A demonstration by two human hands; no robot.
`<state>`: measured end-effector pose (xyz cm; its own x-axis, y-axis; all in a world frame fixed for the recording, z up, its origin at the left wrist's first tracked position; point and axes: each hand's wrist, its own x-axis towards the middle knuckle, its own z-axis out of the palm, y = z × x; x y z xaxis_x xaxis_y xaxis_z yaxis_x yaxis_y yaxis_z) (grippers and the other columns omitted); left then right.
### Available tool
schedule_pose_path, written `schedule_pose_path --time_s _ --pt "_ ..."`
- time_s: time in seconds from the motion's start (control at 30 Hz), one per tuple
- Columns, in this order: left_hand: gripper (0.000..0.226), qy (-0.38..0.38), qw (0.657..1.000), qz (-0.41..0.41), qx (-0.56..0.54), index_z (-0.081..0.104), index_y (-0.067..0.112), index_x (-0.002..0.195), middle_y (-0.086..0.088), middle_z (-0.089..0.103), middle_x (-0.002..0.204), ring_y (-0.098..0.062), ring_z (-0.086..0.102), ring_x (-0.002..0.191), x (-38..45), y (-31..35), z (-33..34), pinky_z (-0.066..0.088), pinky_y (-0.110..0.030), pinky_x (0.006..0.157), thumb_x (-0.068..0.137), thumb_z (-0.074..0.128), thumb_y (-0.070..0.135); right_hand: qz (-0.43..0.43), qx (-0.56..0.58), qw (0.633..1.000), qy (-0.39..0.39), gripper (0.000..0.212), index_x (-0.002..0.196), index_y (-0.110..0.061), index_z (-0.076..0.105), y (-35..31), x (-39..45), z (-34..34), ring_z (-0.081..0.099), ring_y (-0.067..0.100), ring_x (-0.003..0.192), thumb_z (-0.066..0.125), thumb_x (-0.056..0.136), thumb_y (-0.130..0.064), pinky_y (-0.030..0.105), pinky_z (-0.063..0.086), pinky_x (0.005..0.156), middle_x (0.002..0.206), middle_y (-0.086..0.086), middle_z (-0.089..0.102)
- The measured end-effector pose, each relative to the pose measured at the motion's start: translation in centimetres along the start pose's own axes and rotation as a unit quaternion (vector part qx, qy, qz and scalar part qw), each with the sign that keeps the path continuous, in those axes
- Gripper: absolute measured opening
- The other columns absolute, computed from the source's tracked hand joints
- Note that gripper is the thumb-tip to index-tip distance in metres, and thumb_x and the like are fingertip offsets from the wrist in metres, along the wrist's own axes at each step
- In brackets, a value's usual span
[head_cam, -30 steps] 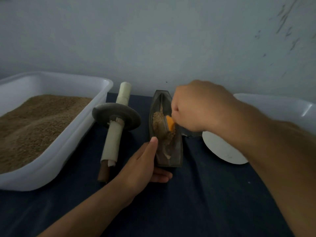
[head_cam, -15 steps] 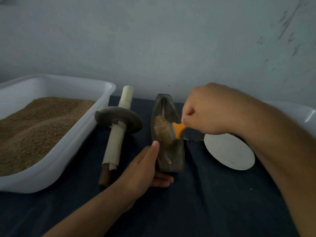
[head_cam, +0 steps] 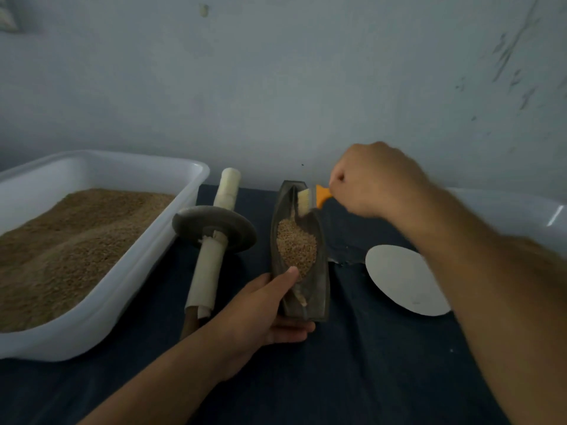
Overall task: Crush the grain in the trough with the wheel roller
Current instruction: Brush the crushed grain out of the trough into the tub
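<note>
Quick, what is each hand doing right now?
Left hand: holds the near end of the trough.
Right hand: grips the orange brush.

Dark boat-shaped trough (head_cam: 319, 289) w/ tan grain (head_cam: 296, 246) piled mid-channel, wheel roller (head_cam: 214, 231) lying flat just left

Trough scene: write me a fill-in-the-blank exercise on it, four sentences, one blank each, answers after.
1. The left hand grips the near end of the ____.
2. The right hand holds a brush whose handle is coloured ____.
3. The wheel roller lies on the cloth between the trough and the white ____ of grain.
4. The grain in the trough lies between the brush and the ____ hand.

Missing words: trough; orange; tub; left
</note>
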<state>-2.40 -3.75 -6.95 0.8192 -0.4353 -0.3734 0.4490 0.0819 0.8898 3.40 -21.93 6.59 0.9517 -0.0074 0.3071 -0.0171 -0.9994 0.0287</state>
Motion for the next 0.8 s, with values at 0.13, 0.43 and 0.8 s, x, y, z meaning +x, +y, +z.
schedule_pose_path --time_s 0.13,0.43,0.8 --pt "0.038 -0.026 0.999 -0.029 -0.015 0.060 0.015 0.124 -0.012 0.073 0.107 -0.030 0.072 0.095 0.8 0.7 -0.2 0.058 -0.033 0.071 0.093 0.064 0.037 -0.009 -0.019 0.999 0.031 0.017 0.080 -0.015 0.065 -1.3 0.9 4.9 0.052 0.029 0.064 0.051 0.090 -0.020 0.028 0.037 0.057 0.072 0.006 0.055" --pt "0.023 -0.014 0.995 -0.102 -0.013 0.066 0.008 0.114 -0.012 0.075 0.101 -0.020 0.074 0.084 2.1 1.6 -0.2 0.056 -0.025 0.058 0.095 0.057 0.018 -0.022 0.009 0.997 0.072 0.021 0.072 -0.018 0.059 -0.1 -0.8 6.1 0.050 0.024 0.058 0.052 0.091 -0.025 0.025 0.022 0.046 0.069 0.004 0.056" --pt "0.024 -0.015 0.992 -0.094 -0.083 0.064 0.004 0.116 -0.013 0.075 0.100 -0.022 0.074 0.086 2.0 1.6 0.4 0.059 -0.032 0.064 0.097 0.049 0.009 0.016 0.098 0.992 0.076 0.022 0.102 -0.033 0.061 4.7 -7.4 6.1 0.055 0.013 0.061 0.040 0.101 -0.037 0.036 0.047 0.058 0.068 -0.009 0.058"
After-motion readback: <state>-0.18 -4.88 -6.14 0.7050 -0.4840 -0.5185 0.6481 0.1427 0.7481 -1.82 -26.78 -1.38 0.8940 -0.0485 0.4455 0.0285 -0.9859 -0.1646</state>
